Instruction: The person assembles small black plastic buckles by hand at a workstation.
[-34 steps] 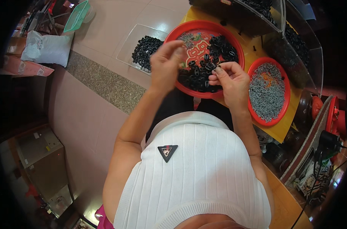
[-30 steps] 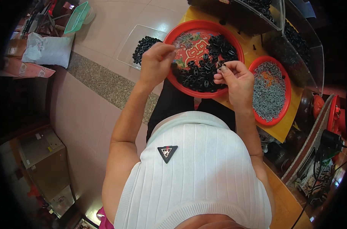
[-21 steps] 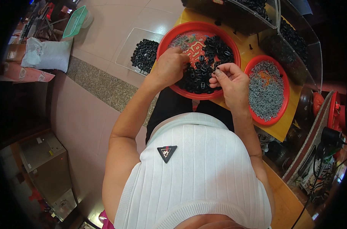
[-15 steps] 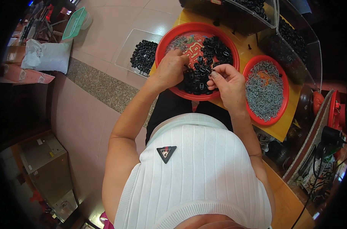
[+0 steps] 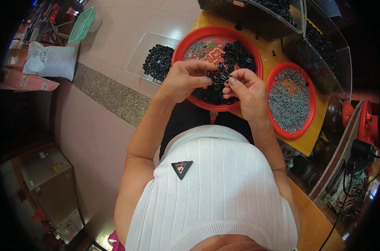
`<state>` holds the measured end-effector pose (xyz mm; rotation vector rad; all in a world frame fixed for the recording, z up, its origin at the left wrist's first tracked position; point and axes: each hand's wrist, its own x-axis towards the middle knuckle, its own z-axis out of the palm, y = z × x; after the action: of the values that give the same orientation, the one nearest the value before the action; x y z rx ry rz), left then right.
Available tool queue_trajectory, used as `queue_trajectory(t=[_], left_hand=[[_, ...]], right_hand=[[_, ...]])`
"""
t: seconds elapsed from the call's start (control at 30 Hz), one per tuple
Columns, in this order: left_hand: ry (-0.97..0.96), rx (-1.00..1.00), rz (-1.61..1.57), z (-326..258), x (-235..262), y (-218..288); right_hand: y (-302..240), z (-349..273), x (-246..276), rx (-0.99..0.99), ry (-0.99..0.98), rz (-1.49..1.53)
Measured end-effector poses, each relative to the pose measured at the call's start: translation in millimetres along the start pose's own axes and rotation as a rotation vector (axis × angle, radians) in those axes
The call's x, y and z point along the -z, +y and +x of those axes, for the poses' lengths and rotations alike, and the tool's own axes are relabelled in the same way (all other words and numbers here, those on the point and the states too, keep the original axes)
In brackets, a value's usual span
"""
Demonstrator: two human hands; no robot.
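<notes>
Black plastic bits are pretty much everywhere in this one. Going left to right: a clear tray (image 5: 144, 54) sits down on the tiled floor with a heap of black parts in it, then comes the big red tray (image 5: 185, 39) on the yellow table (image 5: 309, 144), holding a pile of small black plastic pieces (image 5: 236, 52) plus a few grey ones at its far-left side.

Both hands are over the near edge of that tray. Left hand (image 5: 183, 79) has its fingers curled with the thumb pressed toward the fingertips, and compared with half a second ago it has pulled back a touch from the pile and come in close to the other hand. Right hand (image 5: 248, 90) has barely moved; its thumb and fingertips are pinched on a small black clip (image 5: 221, 78). So the two hands are nearly touching, fingertips facing each other, with the clip between them. It's too tiny to say for sure which way its long axis runs or points.

Further right is the smaller red tray (image 5: 311, 90) full of grey screws (image 5: 288, 100), same spot as before.
</notes>
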<state>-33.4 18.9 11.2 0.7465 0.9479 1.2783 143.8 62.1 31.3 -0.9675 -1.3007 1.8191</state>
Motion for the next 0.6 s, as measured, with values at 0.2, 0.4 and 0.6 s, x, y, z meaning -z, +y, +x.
queue_trajectory(t=[0.2, 0.4, 0.6], left_hand=[[0.04, -0.068, -0.149, -6, -4, -12], [0.014, -0.078, -0.213, -8, -2, -21], [0.03, -0.095, -0.325, -14, -13, -14]], right_hand=[[1, 0, -3, -0.005, -0.035, 0.029], [-1, -2, -6, -0.033, -0.035, 0.031], [-2, -1, -8, -0.066, -0.026, 0.009]])
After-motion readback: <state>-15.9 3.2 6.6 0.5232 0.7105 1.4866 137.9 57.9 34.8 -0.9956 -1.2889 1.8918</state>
